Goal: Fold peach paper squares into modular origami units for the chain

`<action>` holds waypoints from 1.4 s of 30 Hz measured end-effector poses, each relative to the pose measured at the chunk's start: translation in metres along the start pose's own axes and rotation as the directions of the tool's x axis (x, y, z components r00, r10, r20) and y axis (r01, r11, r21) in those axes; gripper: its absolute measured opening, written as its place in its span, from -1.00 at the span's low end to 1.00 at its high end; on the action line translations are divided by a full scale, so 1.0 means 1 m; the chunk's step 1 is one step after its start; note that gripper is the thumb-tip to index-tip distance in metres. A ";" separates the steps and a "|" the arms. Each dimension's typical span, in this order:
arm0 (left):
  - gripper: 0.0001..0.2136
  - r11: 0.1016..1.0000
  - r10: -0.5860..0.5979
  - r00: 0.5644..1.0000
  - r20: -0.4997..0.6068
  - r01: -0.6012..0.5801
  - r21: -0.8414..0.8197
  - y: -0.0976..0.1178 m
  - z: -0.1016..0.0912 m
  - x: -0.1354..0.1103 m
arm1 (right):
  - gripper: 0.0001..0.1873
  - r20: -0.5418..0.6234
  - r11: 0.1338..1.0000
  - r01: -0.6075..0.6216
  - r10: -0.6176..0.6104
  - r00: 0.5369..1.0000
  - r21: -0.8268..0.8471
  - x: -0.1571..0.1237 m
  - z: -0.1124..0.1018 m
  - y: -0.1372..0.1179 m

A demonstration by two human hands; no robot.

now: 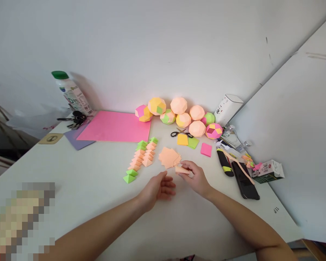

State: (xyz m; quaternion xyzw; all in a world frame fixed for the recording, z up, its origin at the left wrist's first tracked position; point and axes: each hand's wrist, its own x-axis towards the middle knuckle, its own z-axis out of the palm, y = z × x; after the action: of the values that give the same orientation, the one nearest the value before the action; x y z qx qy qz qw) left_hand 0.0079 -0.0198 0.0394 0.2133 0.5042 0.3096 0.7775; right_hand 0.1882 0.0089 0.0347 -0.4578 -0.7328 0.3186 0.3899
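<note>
Between the thumb and fingers of my right hand [197, 178] is a folded peach paper piece [181, 170]. My left hand [159, 189] is just left of it, fingers apart and curved, holding nothing. Beyond both hands lies a loose stack of peach paper squares [168, 156], fanned out on the white table [103, 170]. To the left, two rows of folded pointed paper units run away from me. The longer row [136, 161] is peach with green at both ends; the shorter row [149, 154] is peach with one green piece at its far end.
Several faceted paper balls [178, 105] are piled against the wall. Scissors [182, 133], yellow sticky notes [183, 139] and pink notes [206, 149] lie before them. A phone [244, 181], cutter [225, 162] and carton [270, 170] sit right; a pink sheet [116, 127] and bottle [72, 92] left.
</note>
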 end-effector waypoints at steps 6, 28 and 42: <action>-0.63 0.988 0.156 0.935 0.317 -0.143 -0.065 -0.009 -0.006 -0.005 | -0.84 -0.018 0.941 0.338 -0.337 0.941 0.027 -0.005 0.027 0.001; -0.72 0.972 0.235 0.949 0.212 -0.223 -0.078 -0.018 -0.015 0.005 | -0.86 0.137 0.951 0.281 -0.298 0.945 0.132 -0.004 0.018 0.005; -0.66 0.969 0.218 0.928 0.303 -0.244 0.051 -0.020 -0.016 0.004 | -0.87 0.263 0.924 -0.253 0.179 0.948 0.285 -0.009 0.021 0.005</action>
State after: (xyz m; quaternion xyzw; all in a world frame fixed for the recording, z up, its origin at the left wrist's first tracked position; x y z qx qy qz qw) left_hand -0.0003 -0.0304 0.0175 0.3486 0.3669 0.3412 0.7921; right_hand 0.1748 -0.0002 0.0177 -0.4278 -0.6576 0.5239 0.3317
